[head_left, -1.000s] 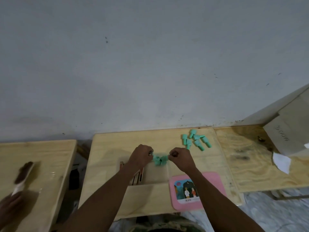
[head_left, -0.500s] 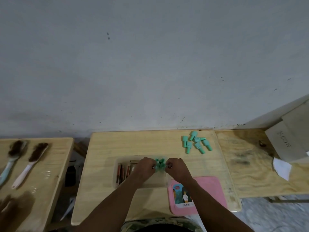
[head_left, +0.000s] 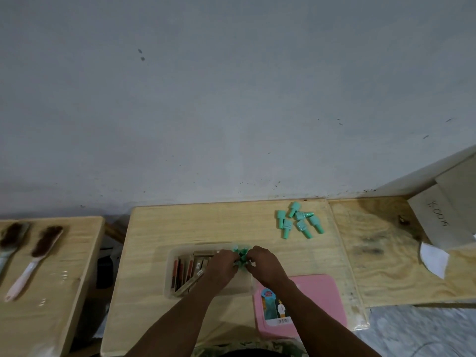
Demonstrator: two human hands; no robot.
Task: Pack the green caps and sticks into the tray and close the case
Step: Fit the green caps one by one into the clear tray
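Observation:
A clear plastic tray lies on the middle wooden table and holds several brown and red sticks in its left part. My left hand and my right hand meet over the tray's right part, both closed around a small cluster of green caps that they press together inside it. Several more green caps lie loose in a pile on the table, far right of the tray. The pink case lid with a picture label lies flat to the right of the tray.
Two brushes lie on a separate table at the left. A cardboard box and white paper sit on the right table. A wall rises directly behind the tables.
My hands carried the cluster of green caps toward me and down into the tray's right part. The view shifted, bringing the tray's sticks and the left table's brushes into sight.

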